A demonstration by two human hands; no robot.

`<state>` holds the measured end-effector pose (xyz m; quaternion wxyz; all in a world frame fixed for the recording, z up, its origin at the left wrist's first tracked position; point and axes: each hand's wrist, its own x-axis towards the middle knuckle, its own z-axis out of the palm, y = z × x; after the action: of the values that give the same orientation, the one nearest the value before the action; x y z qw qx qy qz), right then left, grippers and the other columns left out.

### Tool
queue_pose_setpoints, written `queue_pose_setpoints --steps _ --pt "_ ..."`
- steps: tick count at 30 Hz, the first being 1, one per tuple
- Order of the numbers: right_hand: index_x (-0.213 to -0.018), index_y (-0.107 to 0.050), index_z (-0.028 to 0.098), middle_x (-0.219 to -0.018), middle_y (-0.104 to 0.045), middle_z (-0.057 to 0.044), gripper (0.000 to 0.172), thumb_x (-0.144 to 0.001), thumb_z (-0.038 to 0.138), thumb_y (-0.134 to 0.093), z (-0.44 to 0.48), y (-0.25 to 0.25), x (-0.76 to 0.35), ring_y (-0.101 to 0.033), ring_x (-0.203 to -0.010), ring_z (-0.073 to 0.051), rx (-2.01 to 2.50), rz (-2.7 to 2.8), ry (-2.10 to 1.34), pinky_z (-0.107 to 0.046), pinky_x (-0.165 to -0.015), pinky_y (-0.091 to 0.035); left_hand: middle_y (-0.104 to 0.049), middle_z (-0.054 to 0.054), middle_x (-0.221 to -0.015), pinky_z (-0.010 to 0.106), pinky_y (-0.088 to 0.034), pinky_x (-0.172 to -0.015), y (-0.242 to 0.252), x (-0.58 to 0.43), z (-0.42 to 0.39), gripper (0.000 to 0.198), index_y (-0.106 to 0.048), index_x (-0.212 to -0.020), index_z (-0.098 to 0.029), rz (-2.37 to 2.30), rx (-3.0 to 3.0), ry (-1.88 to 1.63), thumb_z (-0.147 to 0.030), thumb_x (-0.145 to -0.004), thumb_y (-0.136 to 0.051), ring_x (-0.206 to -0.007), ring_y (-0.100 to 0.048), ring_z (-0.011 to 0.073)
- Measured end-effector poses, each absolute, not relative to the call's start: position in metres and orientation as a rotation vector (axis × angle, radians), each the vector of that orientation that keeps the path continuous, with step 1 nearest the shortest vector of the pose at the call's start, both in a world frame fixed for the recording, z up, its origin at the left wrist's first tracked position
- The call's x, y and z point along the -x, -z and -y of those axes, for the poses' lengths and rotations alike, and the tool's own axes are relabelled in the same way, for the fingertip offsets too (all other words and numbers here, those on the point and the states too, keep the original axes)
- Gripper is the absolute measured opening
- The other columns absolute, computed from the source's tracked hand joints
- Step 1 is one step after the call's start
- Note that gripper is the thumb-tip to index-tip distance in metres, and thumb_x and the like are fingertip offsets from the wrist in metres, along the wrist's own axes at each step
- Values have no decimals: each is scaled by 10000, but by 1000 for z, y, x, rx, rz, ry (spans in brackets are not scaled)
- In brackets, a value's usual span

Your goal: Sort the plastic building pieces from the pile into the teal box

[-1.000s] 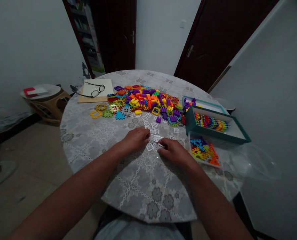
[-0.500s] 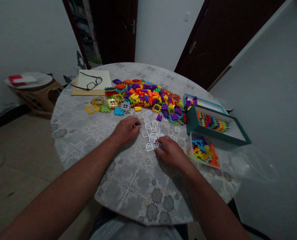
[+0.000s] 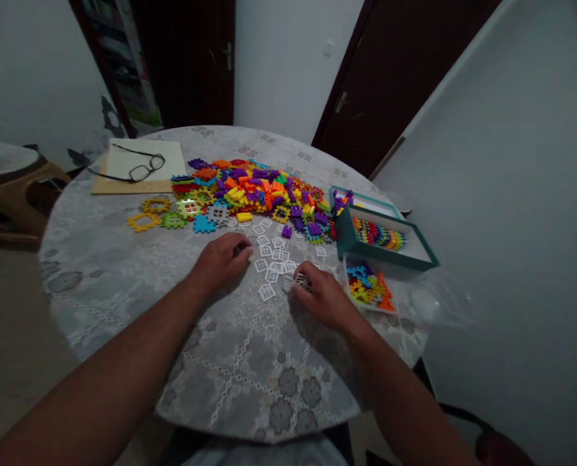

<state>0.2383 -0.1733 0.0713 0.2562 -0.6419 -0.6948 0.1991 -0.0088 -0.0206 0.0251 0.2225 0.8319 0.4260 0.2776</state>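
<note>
My right hand (image 3: 323, 292) pinches a few small white plastic window pieces (image 3: 302, 281) between thumb and fingers, just above the tablecloth. To its left, several flat white window-grid pieces (image 3: 267, 292) lie scattered, some overlapping. My left hand (image 3: 224, 260) rests on the table left of these pieces, its fingers curled toward the thumb. Whatever may be in that grasp is hidden. A purple block (image 3: 287, 232) and a yellow block (image 3: 244, 217) lie beyond the white pieces, near a big heap of coloured plastic building pieces (image 3: 263, 188).
On the right stand a green box (image 3: 388, 236) with rows of coloured pieces and a clear tray (image 3: 372, 285) of gear-shaped pieces. Glasses (image 3: 145, 169) lie on paper (image 3: 171, 152) at the back left. A patterned cloth (image 3: 249, 362) covers the round table.
The view has turned to the right, so the table appears further left. My right hand has drawn the white window pieces slightly away from the scattered ones. My left hand stays curled.
</note>
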Motion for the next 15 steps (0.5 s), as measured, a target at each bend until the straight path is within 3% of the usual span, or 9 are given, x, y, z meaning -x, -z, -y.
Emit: queue_pose_setpoints --steps 7,15 --pt "-964 -693 223 -917 -735 -15 91 -952 269 -616 209 -103 -308 -646 -809 -178 1839 1601 -280 -275 -759 -465 -778 55 -1063 460 -584 -938 -26 11 14 342 -697 -1130 -287 -1273 -2229 -699 -564 -974 -571 -964 -733 293" --pt "-1018 -757 207 -882 -747 -43 293 -955 469 -643 265 -127 -430 -645 -777 -208 2150 1199 209 -314 -737 -457 -764 108 -1182 494 -545 -1035 -24 7 24 402 -702 -1149 -232 -982 -2452 -577 -571 -988 -557 -1103 -700 335"
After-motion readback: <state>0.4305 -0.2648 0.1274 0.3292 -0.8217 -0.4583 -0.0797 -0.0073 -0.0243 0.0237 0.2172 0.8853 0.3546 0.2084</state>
